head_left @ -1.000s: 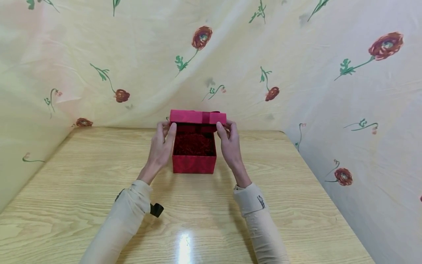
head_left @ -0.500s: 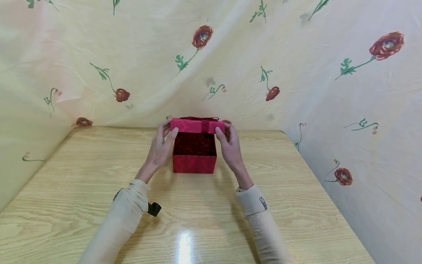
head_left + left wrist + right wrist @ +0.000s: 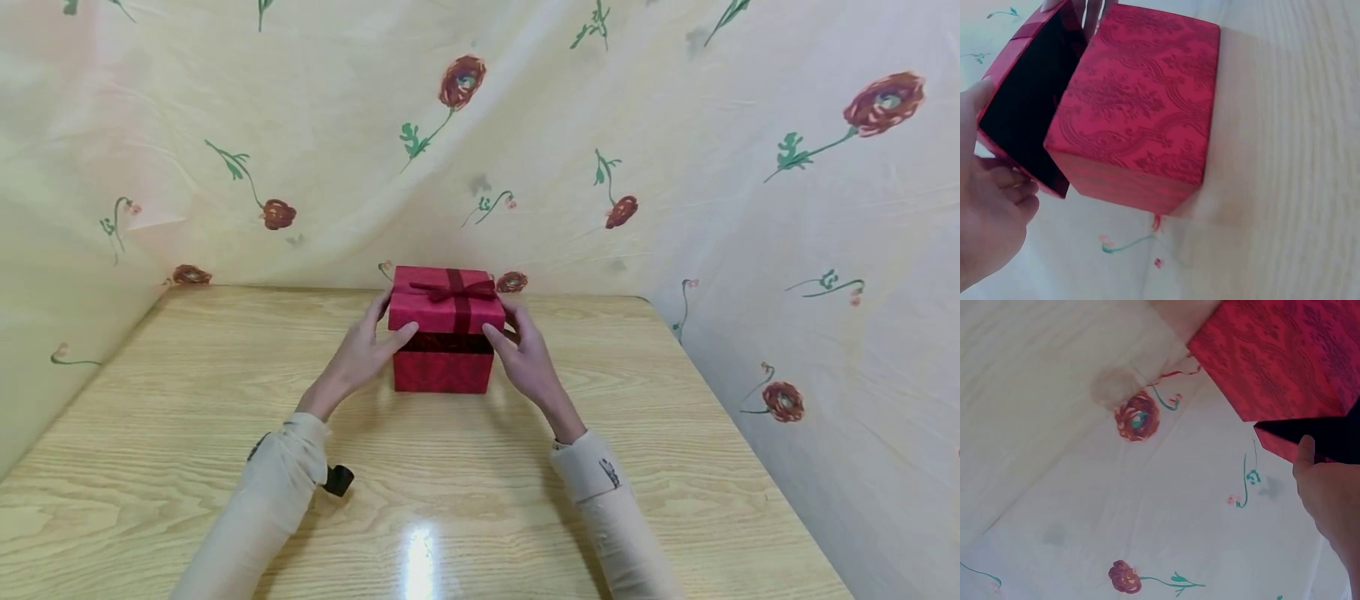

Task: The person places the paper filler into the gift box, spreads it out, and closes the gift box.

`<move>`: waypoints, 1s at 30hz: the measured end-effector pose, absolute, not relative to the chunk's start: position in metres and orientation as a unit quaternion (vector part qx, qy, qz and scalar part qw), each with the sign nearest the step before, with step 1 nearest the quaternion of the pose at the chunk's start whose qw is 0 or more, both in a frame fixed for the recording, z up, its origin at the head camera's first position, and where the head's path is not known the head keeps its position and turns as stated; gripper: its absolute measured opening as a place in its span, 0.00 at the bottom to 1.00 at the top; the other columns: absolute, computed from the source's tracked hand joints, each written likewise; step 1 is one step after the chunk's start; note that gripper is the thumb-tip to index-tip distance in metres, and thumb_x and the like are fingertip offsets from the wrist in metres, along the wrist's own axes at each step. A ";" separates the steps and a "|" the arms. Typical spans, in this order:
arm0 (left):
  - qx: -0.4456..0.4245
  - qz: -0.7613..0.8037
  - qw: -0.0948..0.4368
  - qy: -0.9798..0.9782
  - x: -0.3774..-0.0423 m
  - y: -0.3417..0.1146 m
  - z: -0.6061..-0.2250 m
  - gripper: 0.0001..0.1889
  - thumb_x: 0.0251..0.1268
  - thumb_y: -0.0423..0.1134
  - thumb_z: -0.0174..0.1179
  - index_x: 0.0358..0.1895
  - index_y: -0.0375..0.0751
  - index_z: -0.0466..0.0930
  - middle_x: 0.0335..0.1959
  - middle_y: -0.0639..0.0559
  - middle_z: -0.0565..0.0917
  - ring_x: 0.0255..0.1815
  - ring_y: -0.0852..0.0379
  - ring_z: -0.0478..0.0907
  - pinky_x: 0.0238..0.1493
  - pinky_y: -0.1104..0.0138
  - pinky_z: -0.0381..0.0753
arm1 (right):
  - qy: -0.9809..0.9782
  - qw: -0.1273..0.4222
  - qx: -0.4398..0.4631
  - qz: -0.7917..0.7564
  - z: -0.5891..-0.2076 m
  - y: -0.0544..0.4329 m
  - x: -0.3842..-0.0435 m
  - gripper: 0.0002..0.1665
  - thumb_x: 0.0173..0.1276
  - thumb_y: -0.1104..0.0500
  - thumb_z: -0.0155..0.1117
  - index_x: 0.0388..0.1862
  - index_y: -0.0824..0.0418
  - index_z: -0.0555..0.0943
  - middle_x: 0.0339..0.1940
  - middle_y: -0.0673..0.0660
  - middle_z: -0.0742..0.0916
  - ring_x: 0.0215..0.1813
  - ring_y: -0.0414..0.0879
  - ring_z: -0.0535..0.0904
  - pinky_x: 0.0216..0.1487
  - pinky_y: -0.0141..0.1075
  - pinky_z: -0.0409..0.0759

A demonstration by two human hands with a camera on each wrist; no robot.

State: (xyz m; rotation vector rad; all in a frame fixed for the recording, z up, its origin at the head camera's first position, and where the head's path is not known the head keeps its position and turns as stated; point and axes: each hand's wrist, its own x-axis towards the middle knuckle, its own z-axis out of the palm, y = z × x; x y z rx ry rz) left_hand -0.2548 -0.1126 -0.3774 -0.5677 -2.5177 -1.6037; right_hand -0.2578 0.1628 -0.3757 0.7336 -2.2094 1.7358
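Observation:
A red patterned gift box (image 3: pixel 442 372) stands on the table, its front wall facing me. Over it tilts its lid (image 3: pixel 427 310), which carries a dark red ribbon and bow (image 3: pixel 456 290). My left hand (image 3: pixel 363 348) grips the lid's left side, thumb on the front edge and fingers round the side. On the opposite side my right hand (image 3: pixel 525 350) holds the lid the same way. A dark gap shows between the lid's front edge and the box rim. In the left wrist view the lid's black inside (image 3: pixel 1032 94) is visible beside the box (image 3: pixel 1141 94).
The wood-grain table (image 3: pixel 225 367) spreads out around the box. A flowered cloth (image 3: pixel 337 150) hangs behind it and along both sides. A small black object (image 3: pixel 339 481) shows beside the left sleeve, partly hidden by it.
Both hands have lowered the lid toward the box and tipped it, so its top and bow now face me. The box has stayed in place; most of its opening is now covered from view.

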 end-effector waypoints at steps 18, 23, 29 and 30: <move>-0.227 -0.497 0.006 -0.838 -0.259 -0.122 -0.398 0.47 0.77 0.54 0.61 0.86 0.52 0.39 0.85 0.49 0.48 0.84 0.43 0.46 0.77 0.43 0.54 | -0.800 0.131 0.260 0.525 -0.369 0.158 -0.231 0.33 0.75 0.74 0.60 0.74 0.83 0.61 0.71 0.77 0.72 0.73 0.69 0.68 0.67 0.60 0.73; -0.235 -0.493 0.008 -0.838 -0.260 -0.122 -0.401 0.47 0.77 0.53 0.61 0.86 0.52 0.39 0.85 0.50 0.48 0.84 0.43 0.46 0.78 0.43 0.53 | -0.801 0.128 0.261 0.524 -0.368 0.158 -0.228 0.33 0.74 0.75 0.61 0.74 0.82 0.62 0.70 0.78 0.74 0.72 0.70 0.69 0.66 0.61 0.73; -0.234 -0.497 0.003 -0.835 -0.259 -0.122 -0.401 0.47 0.77 0.55 0.61 0.86 0.52 0.39 0.85 0.50 0.47 0.83 0.42 0.46 0.78 0.44 0.53 | -0.806 0.119 0.253 0.522 -0.369 0.159 -0.227 0.33 0.74 0.74 0.62 0.74 0.81 0.63 0.69 0.76 0.75 0.71 0.69 0.70 0.66 0.60 0.73; -0.232 -0.497 0.002 -0.836 -0.259 -0.122 -0.401 0.48 0.76 0.55 0.61 0.86 0.52 0.39 0.85 0.50 0.47 0.83 0.42 0.46 0.77 0.44 0.53 | -0.807 0.118 0.253 0.520 -0.369 0.159 -0.227 0.33 0.74 0.74 0.62 0.74 0.81 0.63 0.69 0.76 0.75 0.71 0.69 0.70 0.66 0.60 0.73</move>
